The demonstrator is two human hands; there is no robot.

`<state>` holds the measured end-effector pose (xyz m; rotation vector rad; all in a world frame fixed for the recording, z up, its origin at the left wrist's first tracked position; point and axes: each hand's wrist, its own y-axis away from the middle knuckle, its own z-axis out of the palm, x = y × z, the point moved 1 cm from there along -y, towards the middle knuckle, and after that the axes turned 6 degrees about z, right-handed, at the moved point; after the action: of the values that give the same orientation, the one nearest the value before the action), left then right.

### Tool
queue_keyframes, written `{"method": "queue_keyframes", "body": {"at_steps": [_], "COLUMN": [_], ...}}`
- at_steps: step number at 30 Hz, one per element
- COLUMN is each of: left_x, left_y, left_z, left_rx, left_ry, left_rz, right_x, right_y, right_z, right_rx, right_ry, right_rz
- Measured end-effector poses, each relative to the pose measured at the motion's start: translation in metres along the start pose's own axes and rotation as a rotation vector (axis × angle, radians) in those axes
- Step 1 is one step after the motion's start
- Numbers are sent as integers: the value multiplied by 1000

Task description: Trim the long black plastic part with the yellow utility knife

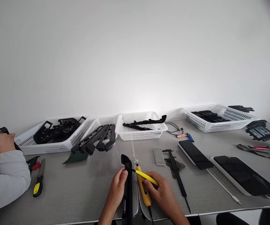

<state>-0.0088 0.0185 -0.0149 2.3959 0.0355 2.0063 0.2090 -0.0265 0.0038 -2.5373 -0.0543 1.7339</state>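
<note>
My left hand (pixel 117 188) is closed round a long black plastic trim piece (pixel 129 200), which stands lengthwise in front of me with its ribbed, bent end pointing away. In my right hand (pixel 160 190) is a slim yellow-and-black hand tool (pixel 147 177), its thin dark tip touching or very near the trim piece just below the bent end. The exact kind of tip is too small to make out. Under my right hand lies a yellow corded rotary tool (pixel 143 187) with a pale, rounded head.
White baskets (pixel 141 136) along the wall hold black plastic parts, and several trim pieces (pixel 98 140) overhang one. Calipers (pixel 175 173), a grey block (pixel 159 157) and two phone-like devices (pixel 196 153) lie right. Co-workers' hands (pixel 0 142) show at both sides; a yellow-black-handled file (pixel 39 181) lies left.
</note>
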Motion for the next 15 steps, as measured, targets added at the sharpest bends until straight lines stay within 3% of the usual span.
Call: {"method": "queue_keyframes", "body": {"at_steps": [15], "left_x": [9], "left_y": [7], "left_z": [-2], "left_rx": [-18], "left_ry": [-20], "left_rz": [-37], "right_x": [-2], "right_y": [1], "right_z": [-4], "right_rx": [41], "right_ry": [-34], "right_rz": [14]}}
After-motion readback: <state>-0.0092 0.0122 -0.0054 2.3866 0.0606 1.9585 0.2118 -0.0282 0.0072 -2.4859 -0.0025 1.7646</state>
